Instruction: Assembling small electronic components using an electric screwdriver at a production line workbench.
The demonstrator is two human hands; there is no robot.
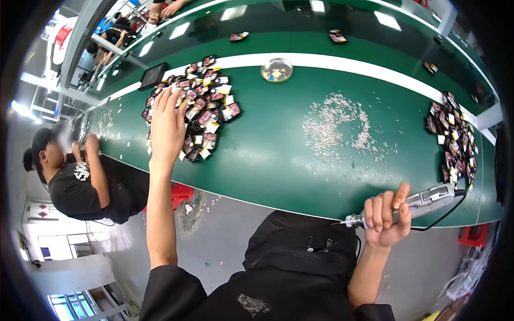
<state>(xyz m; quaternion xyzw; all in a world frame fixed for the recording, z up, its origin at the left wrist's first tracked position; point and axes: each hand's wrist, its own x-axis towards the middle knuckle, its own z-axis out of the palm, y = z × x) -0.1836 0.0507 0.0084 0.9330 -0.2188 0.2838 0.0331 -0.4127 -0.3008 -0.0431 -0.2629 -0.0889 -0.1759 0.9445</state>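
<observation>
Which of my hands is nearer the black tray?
Left. Your left hand is at the left pile of black parts, just short of the black tray. Your right hand, gripping a grey power screwdriver, is far off to the right.

No text or number is legible. Unreadable markings: white lettering [82, 171] on the co-worker's black shirt; pale print [252, 305] on the wearer's black shirt. Left pile of black parts [204, 99] and right pile of black parts [454, 140]: any print is too small to read.
</observation>
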